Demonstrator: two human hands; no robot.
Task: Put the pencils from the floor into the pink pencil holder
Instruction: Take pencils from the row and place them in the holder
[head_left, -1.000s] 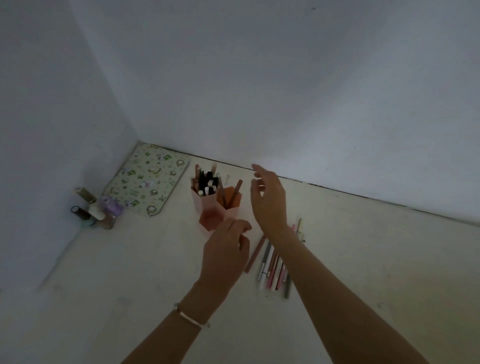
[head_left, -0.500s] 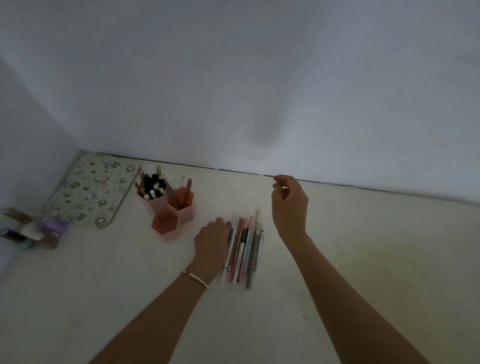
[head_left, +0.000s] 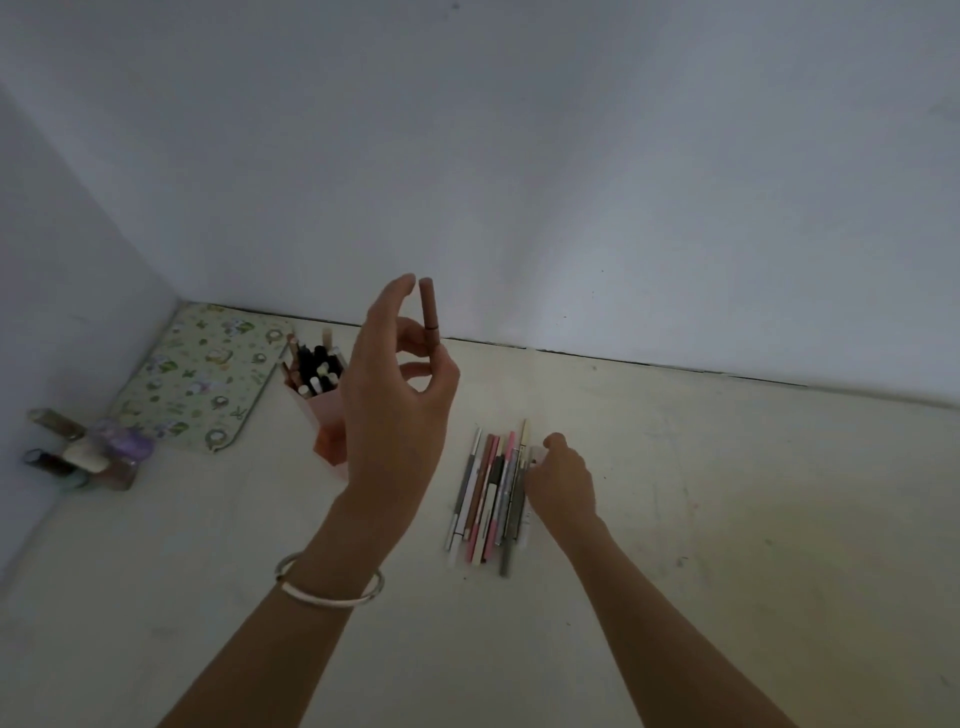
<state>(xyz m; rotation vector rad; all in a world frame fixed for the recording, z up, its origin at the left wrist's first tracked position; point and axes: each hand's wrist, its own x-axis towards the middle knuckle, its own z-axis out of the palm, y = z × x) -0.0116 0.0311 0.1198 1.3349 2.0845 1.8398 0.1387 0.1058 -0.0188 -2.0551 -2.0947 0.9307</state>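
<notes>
Beside the pink pencil holder (head_left: 330, 410), pinches a brown pencil (head_left: 428, 312) in left hand (head_left: 395, 395) fingers; curls right hand (head_left: 563, 478) onto floor pencils (head_left: 491, 493), grip unclear. Next calls for lowering it in.

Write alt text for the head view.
The left hand pinches a brown pencil upright near the pink pencil holder, while the right hand reaches down to the row of pencils on the floor.

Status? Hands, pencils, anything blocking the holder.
Left hand raised, pinching brown pencil. Right hand down at floor pencils, grip unclear. Pink holder partly hidden behind left hand; nothing seen blocking.
</notes>
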